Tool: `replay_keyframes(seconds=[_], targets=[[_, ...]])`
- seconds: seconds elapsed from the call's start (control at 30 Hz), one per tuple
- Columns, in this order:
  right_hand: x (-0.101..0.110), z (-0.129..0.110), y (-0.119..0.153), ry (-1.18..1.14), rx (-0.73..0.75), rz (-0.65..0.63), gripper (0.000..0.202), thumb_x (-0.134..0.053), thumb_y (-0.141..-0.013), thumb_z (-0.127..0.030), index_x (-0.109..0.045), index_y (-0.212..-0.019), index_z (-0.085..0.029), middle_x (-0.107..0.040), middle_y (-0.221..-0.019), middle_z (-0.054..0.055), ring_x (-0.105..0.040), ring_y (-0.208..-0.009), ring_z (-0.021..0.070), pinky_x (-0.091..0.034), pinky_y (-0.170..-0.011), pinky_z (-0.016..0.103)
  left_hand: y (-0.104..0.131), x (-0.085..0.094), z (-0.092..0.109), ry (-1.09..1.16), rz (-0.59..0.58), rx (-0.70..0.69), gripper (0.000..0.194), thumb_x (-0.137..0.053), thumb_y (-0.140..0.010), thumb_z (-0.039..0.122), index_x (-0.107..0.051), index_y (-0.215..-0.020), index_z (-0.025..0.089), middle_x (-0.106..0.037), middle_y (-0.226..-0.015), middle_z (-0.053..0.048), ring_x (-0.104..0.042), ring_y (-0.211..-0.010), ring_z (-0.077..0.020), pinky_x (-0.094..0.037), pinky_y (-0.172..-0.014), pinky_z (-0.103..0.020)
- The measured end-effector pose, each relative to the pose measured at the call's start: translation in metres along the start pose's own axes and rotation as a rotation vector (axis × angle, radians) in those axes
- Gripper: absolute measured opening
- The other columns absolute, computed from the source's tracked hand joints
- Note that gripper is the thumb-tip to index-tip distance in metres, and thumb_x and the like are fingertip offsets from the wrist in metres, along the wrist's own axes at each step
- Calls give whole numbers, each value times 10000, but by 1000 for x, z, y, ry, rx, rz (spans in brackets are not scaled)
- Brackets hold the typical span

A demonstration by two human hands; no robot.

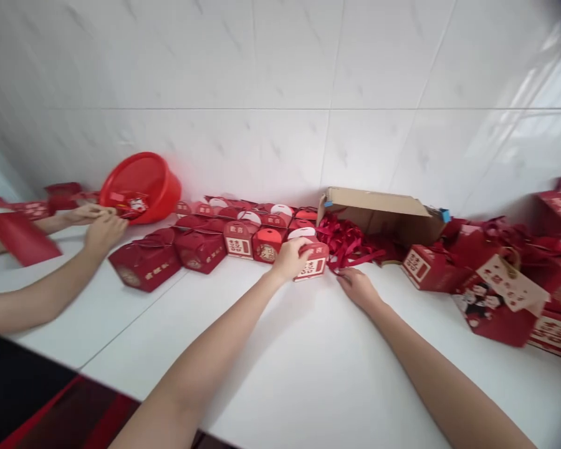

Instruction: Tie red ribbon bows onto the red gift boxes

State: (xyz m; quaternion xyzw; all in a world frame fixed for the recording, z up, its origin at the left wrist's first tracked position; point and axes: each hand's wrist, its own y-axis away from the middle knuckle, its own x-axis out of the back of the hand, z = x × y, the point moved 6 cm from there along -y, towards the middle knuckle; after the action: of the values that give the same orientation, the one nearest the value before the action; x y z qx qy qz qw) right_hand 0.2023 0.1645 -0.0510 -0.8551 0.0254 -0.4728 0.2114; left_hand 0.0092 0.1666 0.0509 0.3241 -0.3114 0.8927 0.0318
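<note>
My left hand (290, 259) is closed on the top of a small red gift box (313, 265) with white and gold print, which stands upright at the front of a row of similar boxes. Just right of it, my right hand (355, 284) rests low over the table with its fingers together at the end of a dark red ribbon (341, 240). More ribbon lies in a loose heap behind, spilling from an open cardboard box (378, 201) tipped on its side.
Finished-looking red boxes (239, 240) line the wall. A red basin (168, 190) leans at the left, beside another person's hands (105, 227). Larger red boxes (500, 312) crowd the right side of the white table (308, 374).
</note>
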Motion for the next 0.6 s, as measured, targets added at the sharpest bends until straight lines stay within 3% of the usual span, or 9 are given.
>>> replay_keyframes(seconds=[0.1,0.17,0.3,0.4,0.5,0.6], targets=[[3,1,6,-56,-7,42,155,-519,-815,-266,-653,-778,-197,-696,-887,85,-613,-921,260,-453,-863,391,13,4,5,44,-52,-14,156,-563,-797,154,-656,-922,155,-712,-955,-47,-651,-863,-173,-501,-798,-270],[9,-3,9,-102,-8,100,136,-540,-783,-275,-625,-708,-200,-692,-891,89,-599,-938,276,-433,-878,414,23,11,8,68,-76,-13,148,-566,-802,177,-655,-916,144,-711,-933,-51,-649,-825,-171,-504,-760,-268],[37,-12,9,-236,-55,308,159,-530,-790,-332,-585,-735,-194,-674,-938,113,-586,-956,275,-419,-904,431,44,24,15,100,-84,-28,143,-560,-827,235,-645,-887,138,-703,-888,-51,-646,-809,-173,-504,-716,-258],[70,-17,9,-358,-121,453,248,-454,-859,-422,-545,-846,-192,-657,-860,106,-615,-824,240,-482,-777,392,60,28,21,113,-34,-69,159,-534,-855,251,-624,-936,148,-688,-911,-55,-638,-839,-168,-505,-752,-264],[106,-37,16,-527,-105,511,266,-445,-881,-468,-514,-882,-211,-629,-772,55,-614,-722,191,-494,-656,312,71,31,32,110,82,-135,255,-545,-848,252,-571,-1086,163,-634,-1052,-92,-594,-971,-194,-473,-879,-329],[133,-77,29,-772,-1,400,229,-561,-841,-452,-549,-831,-223,-563,-650,2,-561,-623,150,-463,-599,266,79,35,49,100,194,-211,288,-548,-845,281,-556,-1114,179,-577,-1103,-116,-523,-1076,-235,-404,-973,-410]])
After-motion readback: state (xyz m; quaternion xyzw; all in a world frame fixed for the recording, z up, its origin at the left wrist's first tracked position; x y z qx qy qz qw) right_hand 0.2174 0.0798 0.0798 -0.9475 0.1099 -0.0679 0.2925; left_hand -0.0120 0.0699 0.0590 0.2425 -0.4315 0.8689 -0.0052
